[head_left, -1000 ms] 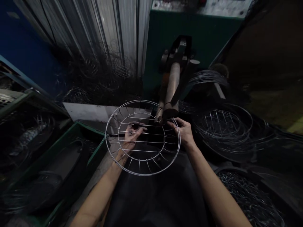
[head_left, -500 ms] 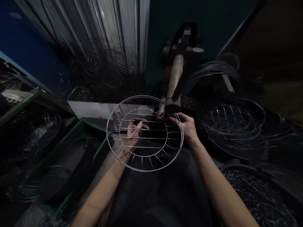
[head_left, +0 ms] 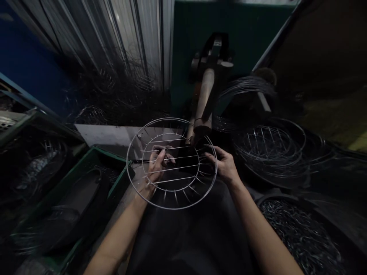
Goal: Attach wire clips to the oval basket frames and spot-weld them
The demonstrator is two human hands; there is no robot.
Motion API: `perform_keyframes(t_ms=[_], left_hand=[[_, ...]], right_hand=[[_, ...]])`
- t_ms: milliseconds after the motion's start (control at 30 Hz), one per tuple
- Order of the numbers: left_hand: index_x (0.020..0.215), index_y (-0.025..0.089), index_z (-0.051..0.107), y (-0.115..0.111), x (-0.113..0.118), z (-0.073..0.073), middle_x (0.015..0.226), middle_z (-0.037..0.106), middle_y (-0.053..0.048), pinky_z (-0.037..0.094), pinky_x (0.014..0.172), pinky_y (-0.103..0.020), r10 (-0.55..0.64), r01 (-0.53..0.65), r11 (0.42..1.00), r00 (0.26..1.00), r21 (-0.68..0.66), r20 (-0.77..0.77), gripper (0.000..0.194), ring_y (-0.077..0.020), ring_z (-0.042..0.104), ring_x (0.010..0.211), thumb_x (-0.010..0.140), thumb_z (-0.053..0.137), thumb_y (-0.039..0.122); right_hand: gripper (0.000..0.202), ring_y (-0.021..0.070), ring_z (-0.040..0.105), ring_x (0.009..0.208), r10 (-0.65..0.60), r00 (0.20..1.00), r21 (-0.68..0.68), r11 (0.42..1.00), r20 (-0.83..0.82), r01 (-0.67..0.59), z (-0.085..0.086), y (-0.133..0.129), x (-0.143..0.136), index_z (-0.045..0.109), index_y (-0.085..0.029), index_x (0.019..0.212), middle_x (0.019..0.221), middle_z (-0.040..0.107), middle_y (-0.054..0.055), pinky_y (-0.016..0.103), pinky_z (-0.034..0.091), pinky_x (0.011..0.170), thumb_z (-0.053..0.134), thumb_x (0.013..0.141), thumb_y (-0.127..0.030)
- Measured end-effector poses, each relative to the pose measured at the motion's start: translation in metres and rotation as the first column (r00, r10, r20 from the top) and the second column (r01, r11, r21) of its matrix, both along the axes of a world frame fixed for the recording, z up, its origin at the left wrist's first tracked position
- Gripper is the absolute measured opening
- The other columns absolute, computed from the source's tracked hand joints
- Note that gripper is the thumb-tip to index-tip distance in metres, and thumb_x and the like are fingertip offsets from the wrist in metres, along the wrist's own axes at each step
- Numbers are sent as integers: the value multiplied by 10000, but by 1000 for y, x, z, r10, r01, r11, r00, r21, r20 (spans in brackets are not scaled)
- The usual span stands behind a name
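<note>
A round wire rack [head_left: 175,190], with a double outer ring, a smaller inner ring, parallel cross bars and short spokes, hangs in front of me. My left hand [head_left: 157,164] reaches from below into its left half, thumb and fingers closed about the cross bars. At the right rim my right hand [head_left: 225,162] grips the rack with bent fingers; the fingertips are partly lost in shadow. Just beyond the rack's far edge is the blunt end of a metal cylinder [head_left: 205,95], part of a machine arm. Part of that end shows close to the rim.
Left of me stands a green crate [head_left: 120,183] holding dark pieces. More wire racks [head_left: 269,141] are stacked at right, beneath a wire coil [head_left: 248,86]. A tub [head_left: 262,198] full of small metal pieces sits at lower right. Tangled wire lies along the corrugated wall [head_left: 137,42].
The rack has turned a little, its cross bars now slanting up to the right. Both hands keep their hold, and the whole view has shifted slightly.
</note>
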State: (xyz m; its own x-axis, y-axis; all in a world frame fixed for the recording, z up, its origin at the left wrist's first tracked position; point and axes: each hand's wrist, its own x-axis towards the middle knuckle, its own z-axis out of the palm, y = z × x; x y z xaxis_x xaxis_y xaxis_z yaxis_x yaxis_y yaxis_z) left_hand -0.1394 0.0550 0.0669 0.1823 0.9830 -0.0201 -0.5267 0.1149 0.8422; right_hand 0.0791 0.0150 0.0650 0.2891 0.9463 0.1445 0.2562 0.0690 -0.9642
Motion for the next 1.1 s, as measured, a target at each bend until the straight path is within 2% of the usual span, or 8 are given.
perform_keyframes(t_ms=[200, 367, 433, 600, 700, 833, 967, 1100], left_hand=[[853, 217, 428, -16, 11, -12, 953, 636, 24, 475, 527, -210, 134, -134, 991, 991, 23, 1, 283, -70, 605, 548, 753, 630, 389], [892, 218, 419, -16, 13, -19, 966, 645, 0, 494, 567, -225, 135, -135, 990, 991, 25, 9, 231, -87, 631, 600, 808, 578, 363], [896, 221, 418, -16, 15, -20, 991, 639, -2, 498, 576, -227, 150, -150, 988, 988, 19, 22, 221, -88, 634, 614, 814, 572, 357], [906, 230, 425, -14, 19, -24, 1046, 611, -3, 503, 564, -230, 220, -222, 973, 974, 54, 45, 227, -78, 617, 604, 813, 575, 374], [909, 230, 425, -13, 20, -24, 1063, 600, -7, 501, 562, -226, 237, -242, 967, 969, 79, 66, 213, -70, 610, 595, 820, 572, 355], [922, 238, 423, -13, 19, -28, 1075, 593, -7, 520, 581, -242, 245, -249, 965, 968, 87, 46, 187, -74, 613, 610, 833, 555, 337], [935, 251, 413, -14, 11, -32, 1079, 602, -13, 541, 630, -282, 216, -216, 971, 976, 99, 13, 184, -96, 630, 646, 835, 550, 321], [928, 237, 443, -10, 1, -23, 1056, 617, -43, 533, 602, -269, 157, -154, 985, 987, 75, -34, 169, -123, 650, 685, 835, 545, 334]], right_hand=[[246, 152, 608, 720, -10, 999, 21, 1000, 38, 9, 2, 23, 1, 693, -183, 811, 762, 685, 9, 271, 471, 676, 669, 688, -395], [262, 159, 604, 700, 4, 997, 22, 1000, 73, -6, 8, 38, 0, 688, -182, 758, 727, 677, 10, 268, 465, 647, 666, 685, -432], [274, 166, 614, 721, 14, 998, 15, 1000, 65, -15, 9, 36, 1, 686, -183, 790, 759, 685, 17, 275, 472, 662, 663, 693, -439], [348, 176, 625, 866, 56, 998, 27, 998, -21, -56, 4, 24, 5, 658, -209, 1006, 989, 688, 38, 305, 474, 794, 674, 709, -390], [320, 173, 627, 847, 49, 999, 30, 998, -17, -48, 0, 24, 7, 670, -202, 973, 932, 695, 31, 307, 474, 797, 675, 711, -386], [254, 164, 622, 767, 3, 1000, 44, 999, 21, -4, -3, 31, 5, 691, -193, 850, 811, 691, 17, 284, 479, 718, 671, 705, -401], [260, 146, 607, 695, 10, 999, 24, 1000, -38, -9, -6, 34, 2, 689, -186, 829, 765, 680, 10, 270, 472, 660, 684, 682, -400], [256, 138, 601, 681, 17, 996, 29, 999, -93, -15, -2, 36, -2, 692, -186, 810, 745, 677, 4, 261, 468, 646, 697, 666, -397]])
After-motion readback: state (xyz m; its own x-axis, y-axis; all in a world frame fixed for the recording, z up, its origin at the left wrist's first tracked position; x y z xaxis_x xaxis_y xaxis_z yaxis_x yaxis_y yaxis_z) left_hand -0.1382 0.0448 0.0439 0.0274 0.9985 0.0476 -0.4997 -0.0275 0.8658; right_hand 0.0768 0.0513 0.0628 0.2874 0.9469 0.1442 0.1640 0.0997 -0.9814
